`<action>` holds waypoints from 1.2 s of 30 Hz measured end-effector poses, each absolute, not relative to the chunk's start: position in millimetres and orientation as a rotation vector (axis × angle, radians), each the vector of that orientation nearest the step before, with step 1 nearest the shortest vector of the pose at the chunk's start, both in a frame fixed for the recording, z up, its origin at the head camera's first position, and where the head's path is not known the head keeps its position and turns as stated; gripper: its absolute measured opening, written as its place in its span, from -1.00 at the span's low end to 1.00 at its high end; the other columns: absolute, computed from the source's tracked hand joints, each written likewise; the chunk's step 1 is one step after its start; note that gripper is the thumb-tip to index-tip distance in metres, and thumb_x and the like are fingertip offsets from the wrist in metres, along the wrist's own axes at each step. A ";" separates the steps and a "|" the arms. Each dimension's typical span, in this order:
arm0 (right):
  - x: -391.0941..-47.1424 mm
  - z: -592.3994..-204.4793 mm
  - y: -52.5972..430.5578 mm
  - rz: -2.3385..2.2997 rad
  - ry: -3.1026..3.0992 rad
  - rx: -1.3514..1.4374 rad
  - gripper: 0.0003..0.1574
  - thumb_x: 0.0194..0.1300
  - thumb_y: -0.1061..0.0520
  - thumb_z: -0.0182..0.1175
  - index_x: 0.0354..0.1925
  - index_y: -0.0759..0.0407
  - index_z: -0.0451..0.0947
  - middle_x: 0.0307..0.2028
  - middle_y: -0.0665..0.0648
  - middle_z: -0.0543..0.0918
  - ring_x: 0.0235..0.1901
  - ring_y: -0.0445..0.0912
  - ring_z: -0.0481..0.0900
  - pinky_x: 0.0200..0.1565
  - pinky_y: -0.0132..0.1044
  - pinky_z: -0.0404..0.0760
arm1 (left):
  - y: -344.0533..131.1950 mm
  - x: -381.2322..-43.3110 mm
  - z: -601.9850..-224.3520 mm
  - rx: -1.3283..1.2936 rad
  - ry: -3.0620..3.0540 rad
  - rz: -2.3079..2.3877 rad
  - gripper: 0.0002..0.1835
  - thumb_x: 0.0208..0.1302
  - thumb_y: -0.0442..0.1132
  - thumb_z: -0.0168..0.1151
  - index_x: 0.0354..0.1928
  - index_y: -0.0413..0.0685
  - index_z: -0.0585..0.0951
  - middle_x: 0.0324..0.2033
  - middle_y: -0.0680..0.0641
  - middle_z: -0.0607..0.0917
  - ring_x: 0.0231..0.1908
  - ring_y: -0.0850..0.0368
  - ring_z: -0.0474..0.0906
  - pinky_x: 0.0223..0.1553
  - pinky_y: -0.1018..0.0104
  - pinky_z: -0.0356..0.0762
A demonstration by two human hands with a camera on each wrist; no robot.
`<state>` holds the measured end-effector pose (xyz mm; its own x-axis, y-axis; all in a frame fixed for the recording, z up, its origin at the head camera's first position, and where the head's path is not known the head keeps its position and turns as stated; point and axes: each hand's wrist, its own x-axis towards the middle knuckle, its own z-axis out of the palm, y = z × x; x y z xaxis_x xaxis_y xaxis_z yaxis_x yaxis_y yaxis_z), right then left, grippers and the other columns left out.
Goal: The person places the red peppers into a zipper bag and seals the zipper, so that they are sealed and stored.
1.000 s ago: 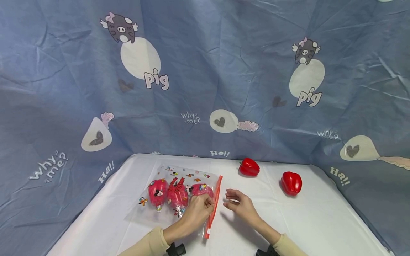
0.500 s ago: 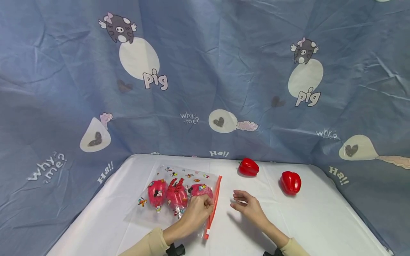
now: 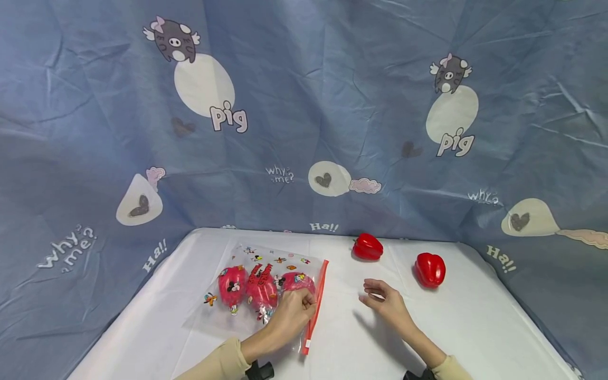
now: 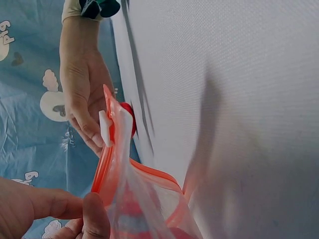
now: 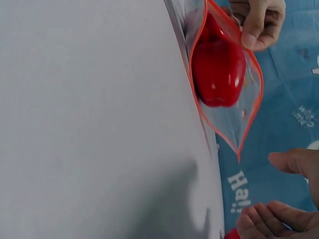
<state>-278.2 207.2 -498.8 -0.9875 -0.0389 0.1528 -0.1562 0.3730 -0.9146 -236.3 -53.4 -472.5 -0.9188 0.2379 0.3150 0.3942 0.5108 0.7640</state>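
A clear printed zip bag (image 3: 280,261) lies on the white table with red bell peppers (image 3: 233,287) inside. My left hand (image 3: 292,311) pinches the upper side of its mouth beside the red zip edge (image 3: 322,285). In the right wrist view the mouth gapes and a red bell pepper (image 5: 219,72) shows just within it. A white slider (image 4: 105,128) sits at one end of the zip in the left wrist view. My right hand (image 3: 387,303) is held over the table right of the bag, fingers loosely bent, holding nothing.
One loose red bell pepper (image 3: 368,247) lies near the table's back edge. Another red bell pepper (image 3: 429,270) rests farther right, beyond my right hand. A blue printed cloth (image 3: 285,116) hangs behind and beside the white table (image 3: 456,327).
My right hand has moved to the right, away from the bag mouth and closer to the right-hand loose pepper. The left hand keeps its pinch on the bag, which stays in place.
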 end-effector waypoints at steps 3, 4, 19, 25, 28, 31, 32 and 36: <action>-279.1 -497.1 216.0 1.650 -2.527 0.155 -0.42 0.08 0.22 0.40 0.08 0.34 0.51 0.01 0.30 0.63 0.01 0.07 0.62 0.06 -0.23 0.58 | -53.4 -236.7 -472.4 -0.551 -2.577 -1.366 -0.91 0.13 -0.40 0.19 -0.47 -0.09 0.59 -0.63 0.13 0.54 -0.61 0.41 0.39 -0.58 0.50 0.43; -279.5 -496.4 219.3 1.640 -2.531 0.143 -0.41 0.09 0.21 0.40 0.09 0.34 0.51 0.02 0.30 0.63 0.02 0.06 0.61 0.07 -0.24 0.58 | -53.5 -236.9 -472.1 -0.553 -2.577 -1.366 -0.92 0.13 -0.40 0.19 -0.47 -0.10 0.59 -0.63 0.13 0.54 -0.61 0.41 0.38 -0.58 0.49 0.43; -290.1 -488.7 258.8 1.525 -2.481 0.096 -0.41 0.14 0.17 0.37 0.12 0.36 0.48 0.06 0.37 0.59 0.04 0.15 0.59 0.04 -0.30 0.58 | -54.2 -238.1 -472.3 -0.561 -2.570 -1.349 -0.92 0.09 -0.42 0.18 -0.47 -0.12 0.60 -0.63 0.12 0.54 -0.61 0.41 0.39 -0.57 0.50 0.43; -295.6 -482.0 272.8 1.442 -2.476 0.044 -0.37 0.14 0.10 0.38 0.12 0.35 0.46 0.07 0.38 0.59 0.05 0.16 0.59 -0.07 -0.57 0.55 | -54.5 -238.9 -471.8 -0.563 -2.575 -1.356 -0.91 0.10 -0.42 0.17 -0.47 -0.11 0.59 -0.63 0.11 0.55 -0.60 0.40 0.39 -0.56 0.50 0.43; -298.0 -479.2 281.2 1.422 -2.476 0.013 -0.35 0.16 0.09 0.37 0.15 0.36 0.44 0.09 0.38 0.57 0.08 0.18 0.57 -0.11 -0.69 0.48 | -54.3 -239.9 -472.2 -0.569 -2.568 -1.350 -0.91 0.10 -0.43 0.18 -0.48 -0.11 0.59 -0.63 0.10 0.55 -0.60 0.41 0.39 -0.56 0.50 0.42; -299.2 -476.5 287.9 1.375 -2.487 -0.032 -0.31 0.18 0.04 0.36 0.18 0.34 0.42 0.11 0.36 0.58 0.10 0.17 0.57 -0.16 -0.77 0.41 | -54.0 -240.4 -472.4 -0.572 -2.567 -1.347 -0.91 0.10 -0.43 0.18 -0.49 -0.12 0.59 -0.63 0.10 0.54 -0.60 0.41 0.38 -0.56 0.50 0.42; -299.9 -475.5 289.7 1.366 -2.487 -0.048 -0.31 0.18 0.04 0.36 0.19 0.33 0.42 0.11 0.34 0.58 0.10 0.16 0.57 -0.17 -0.79 0.38 | -54.0 -240.4 -472.3 -0.573 -2.567 -1.346 -0.91 0.09 -0.43 0.18 -0.48 -0.12 0.59 -0.64 0.10 0.54 -0.61 0.41 0.38 -0.56 0.50 0.42; -302.1 -471.5 294.1 1.329 -2.462 -0.071 -0.33 0.18 0.02 0.36 0.17 0.32 0.45 0.08 0.33 0.61 0.08 0.16 0.59 -0.20 -0.79 0.38 | -54.2 -240.0 -472.3 -0.567 -2.570 -1.331 -0.91 0.08 -0.43 0.17 -0.49 -0.12 0.60 -0.64 0.11 0.54 -0.61 0.42 0.38 -0.56 0.51 0.42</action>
